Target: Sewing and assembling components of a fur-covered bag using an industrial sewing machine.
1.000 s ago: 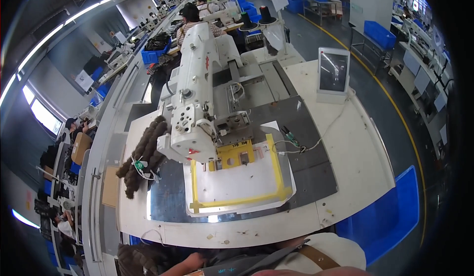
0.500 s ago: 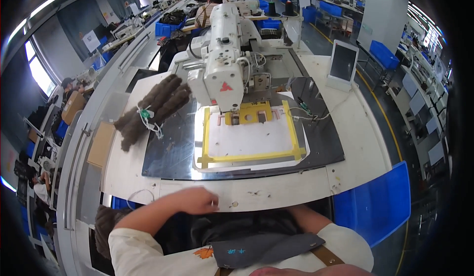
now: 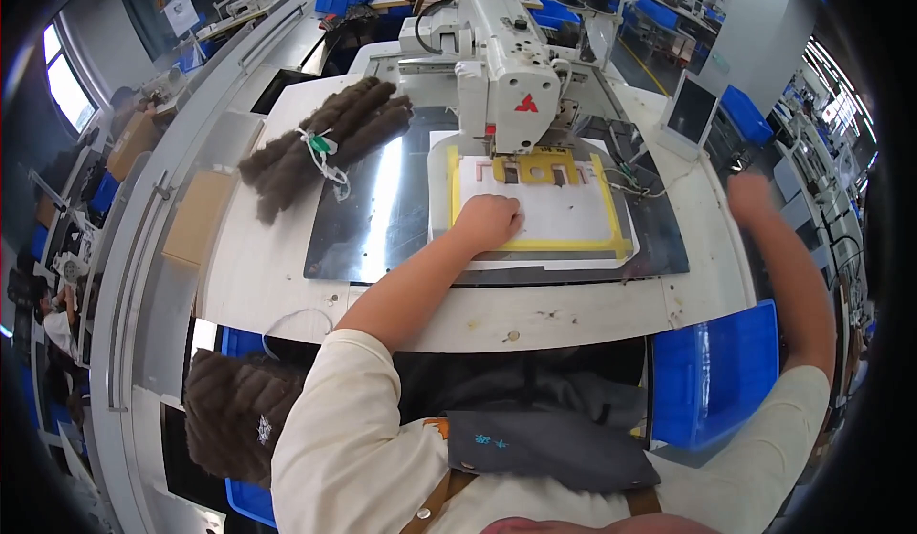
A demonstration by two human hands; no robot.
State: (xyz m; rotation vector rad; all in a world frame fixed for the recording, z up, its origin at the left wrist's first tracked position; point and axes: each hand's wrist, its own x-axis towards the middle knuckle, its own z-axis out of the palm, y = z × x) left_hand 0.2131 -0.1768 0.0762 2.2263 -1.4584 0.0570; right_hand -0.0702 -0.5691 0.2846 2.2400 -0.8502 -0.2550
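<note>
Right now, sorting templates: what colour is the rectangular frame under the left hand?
Yellow, clearest in the head view: rectangular frame, left hand.

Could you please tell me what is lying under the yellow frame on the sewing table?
A white sheet lies under the yellow frame, on a dark metal plate. The left hand presses on its near left corner, hiding that part; the sewing machine head covers the far edge.

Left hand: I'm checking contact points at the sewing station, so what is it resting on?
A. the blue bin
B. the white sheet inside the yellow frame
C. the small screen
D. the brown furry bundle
B: the left hand lies flat on the white sheet within the yellow frame, just in front of the sewing machine.
</note>
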